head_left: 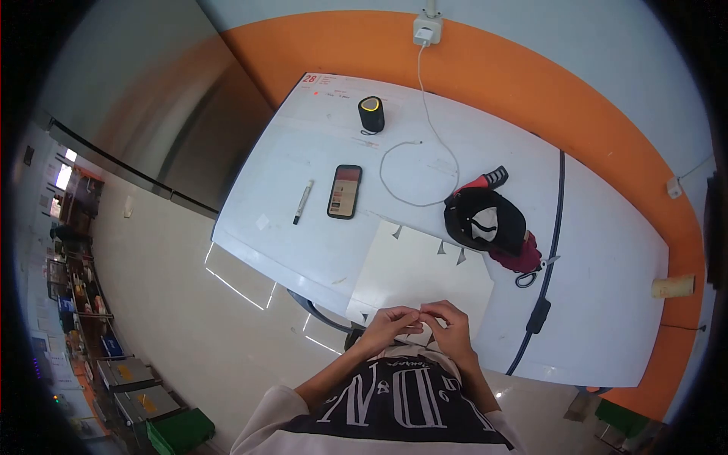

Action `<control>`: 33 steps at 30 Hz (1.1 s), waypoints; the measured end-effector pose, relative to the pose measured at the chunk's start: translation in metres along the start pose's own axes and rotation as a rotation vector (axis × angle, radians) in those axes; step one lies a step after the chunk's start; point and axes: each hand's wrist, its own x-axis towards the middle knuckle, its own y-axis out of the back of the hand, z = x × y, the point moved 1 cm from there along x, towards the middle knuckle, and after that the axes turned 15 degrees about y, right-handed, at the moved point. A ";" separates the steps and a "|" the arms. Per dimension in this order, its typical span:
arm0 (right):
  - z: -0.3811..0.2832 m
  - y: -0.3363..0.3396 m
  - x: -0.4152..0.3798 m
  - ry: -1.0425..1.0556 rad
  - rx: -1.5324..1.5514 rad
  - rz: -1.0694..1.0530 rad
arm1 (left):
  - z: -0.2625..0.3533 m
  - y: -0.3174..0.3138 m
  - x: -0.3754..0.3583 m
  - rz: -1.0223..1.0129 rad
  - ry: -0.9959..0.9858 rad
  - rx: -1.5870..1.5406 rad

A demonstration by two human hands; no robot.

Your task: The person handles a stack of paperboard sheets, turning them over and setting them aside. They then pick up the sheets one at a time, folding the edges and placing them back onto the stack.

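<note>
A large off-white sheet of card or paper [417,265] lies at the table's near edge, its surface marked by several small grey triangular pieces or cut-outs [441,247]. Over its near edge, my left hand [388,327] and my right hand [450,327] meet with fingertips pinched together. Whatever the fingers grip is hidden or too small to name; it may be part of the sheet's edge. Another grey triangle [365,318] shows on the sheet just left of my left hand.
On the white table [288,258] are a marker pen [303,202], a phone [345,192], a black speaker [371,114] and a white cable [381,176]. A black cap [462,224], scissors [526,279] and a dark power cord [557,220] lie to the right.
</note>
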 end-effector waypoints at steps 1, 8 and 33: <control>0.002 0.003 0.001 0.018 -0.051 -0.023 | 0.001 0.004 0.004 -0.007 0.005 -0.001; 0.002 0.015 0.013 0.106 -0.198 0.070 | 0.010 -0.008 0.029 -0.091 0.070 -0.160; 0.006 0.025 0.036 0.152 -0.224 -0.269 | 0.052 0.016 0.061 -0.158 0.172 0.183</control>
